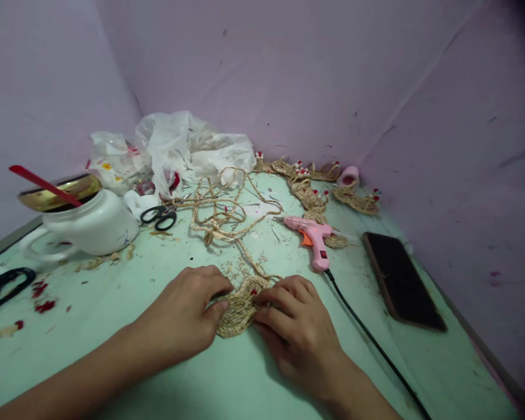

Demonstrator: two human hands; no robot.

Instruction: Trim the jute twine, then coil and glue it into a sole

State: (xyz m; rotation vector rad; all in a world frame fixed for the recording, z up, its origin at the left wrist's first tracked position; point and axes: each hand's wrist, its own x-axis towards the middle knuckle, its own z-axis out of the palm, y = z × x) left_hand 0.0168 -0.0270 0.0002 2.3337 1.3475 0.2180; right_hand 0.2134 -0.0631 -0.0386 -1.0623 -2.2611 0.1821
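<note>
A flat coiled jute rope piece [238, 309] lies on the pale green table [166, 361] in front of me. My left hand [188, 318] rests on its left edge with fingers curled and pressed on the coil. My right hand [295, 324] presses its right side, fingertips pinched on the rope. A loose tangle of the same jute rope [221, 213] runs from the coil toward the back of the table.
A pink glue gun [314, 236] with a black cord [371, 341] lies right of the rope. A dark phone [400, 283] lies farther right. Black scissors [160, 217], a white pot [85, 224], plastic bags [188, 149] and finished rope pieces [310, 192] sit behind.
</note>
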